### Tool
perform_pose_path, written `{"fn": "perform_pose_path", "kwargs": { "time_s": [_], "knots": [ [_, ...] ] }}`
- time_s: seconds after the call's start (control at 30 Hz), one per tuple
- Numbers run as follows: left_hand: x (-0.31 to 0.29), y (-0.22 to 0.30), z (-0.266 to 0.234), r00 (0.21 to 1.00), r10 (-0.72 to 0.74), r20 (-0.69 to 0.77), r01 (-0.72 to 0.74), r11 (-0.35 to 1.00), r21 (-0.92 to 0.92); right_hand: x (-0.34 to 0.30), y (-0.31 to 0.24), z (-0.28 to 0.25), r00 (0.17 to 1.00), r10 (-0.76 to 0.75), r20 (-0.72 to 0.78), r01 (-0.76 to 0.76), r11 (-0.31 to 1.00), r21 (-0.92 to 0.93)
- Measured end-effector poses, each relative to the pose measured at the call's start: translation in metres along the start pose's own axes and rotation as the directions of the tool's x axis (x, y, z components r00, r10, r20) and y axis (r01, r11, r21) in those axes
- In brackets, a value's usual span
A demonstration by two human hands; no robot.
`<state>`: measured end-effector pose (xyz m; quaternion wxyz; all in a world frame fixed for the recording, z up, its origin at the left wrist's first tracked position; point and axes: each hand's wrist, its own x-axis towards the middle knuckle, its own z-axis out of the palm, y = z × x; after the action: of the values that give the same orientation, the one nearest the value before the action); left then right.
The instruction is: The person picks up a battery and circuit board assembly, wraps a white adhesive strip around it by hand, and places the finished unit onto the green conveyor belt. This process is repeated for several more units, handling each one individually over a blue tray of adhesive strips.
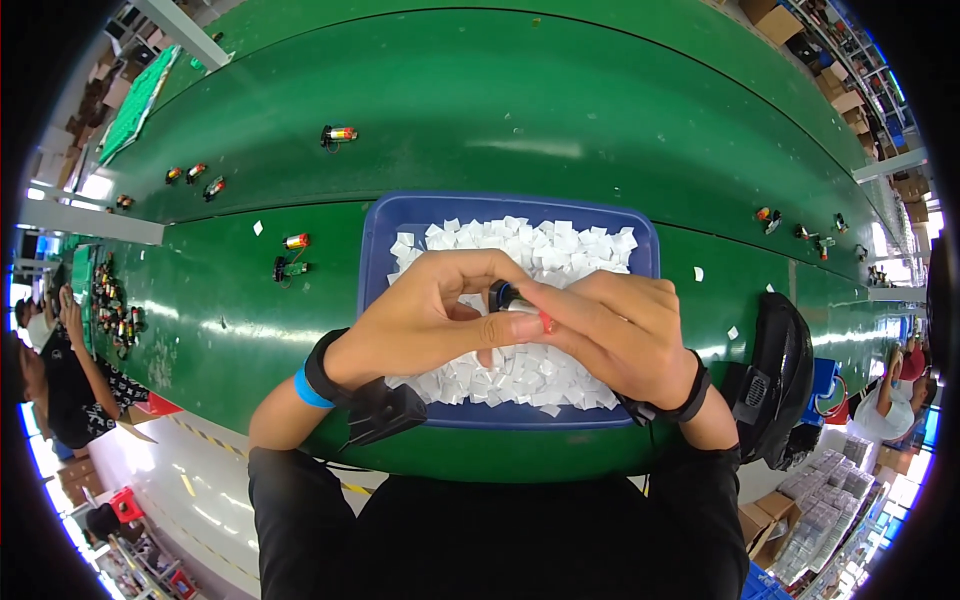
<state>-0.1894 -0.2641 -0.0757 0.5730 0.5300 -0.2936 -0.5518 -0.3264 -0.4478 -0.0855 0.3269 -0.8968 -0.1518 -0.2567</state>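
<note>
Two bare hands meet at the centre of the frame, around one small part (517, 304) held above a blue tray (376, 255). Fingers cover much of the small part; its round black end points toward the upper left of the frame, a pale stretch follows, and red shows at the lower right, so its long axis seems to slant between those corners. The left hand (430, 305) is curled, thumb and fingers closed on it; the right hand (630, 325) pinches it from the right, fingers bent inward. White pieces (500, 385) fill the tray on the green surface (220, 275). A red-and-yellow component (339, 136) lies at upper left, a black bag (785, 365) at right.
</note>
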Motion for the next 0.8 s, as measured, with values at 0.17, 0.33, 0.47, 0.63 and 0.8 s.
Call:
{"fn": "perform_pose_path", "kwargs": {
  "time_s": [0.17,0.33,0.47,0.63,0.8],
  "knots": [
    [-0.002,0.001,-0.005,0.993,-0.12,0.008,0.119,0.99,0.08,-0.003,-0.006,-0.001,1.0,0.003,0.023,-0.002,0.999,-0.038],
    [0.006,0.006,0.001,0.994,-0.107,-0.017,0.108,0.991,0.076,-0.003,-0.002,-0.011,0.995,0.101,0.003,-0.101,0.993,0.053],
    [0.043,0.027,-0.018,0.965,0.075,-0.25,0.048,0.891,0.452,-0.002,0.018,-0.024,0.927,0.37,-0.065,-0.335,0.892,0.305],
    [0.106,0.02,-0.133,0.963,0.072,-0.26,0.165,0.607,0.777,0.005,0.148,-0.058,0.857,0.452,-0.249,-0.485,0.87,-0.091],
    [0.108,-0.01,-0.169,0.875,0.358,-0.326,0.112,0.506,0.855,-0.106,0.294,-0.16,0.707,0.5,-0.501,-0.696,0.366,-0.618]
  ]
}}
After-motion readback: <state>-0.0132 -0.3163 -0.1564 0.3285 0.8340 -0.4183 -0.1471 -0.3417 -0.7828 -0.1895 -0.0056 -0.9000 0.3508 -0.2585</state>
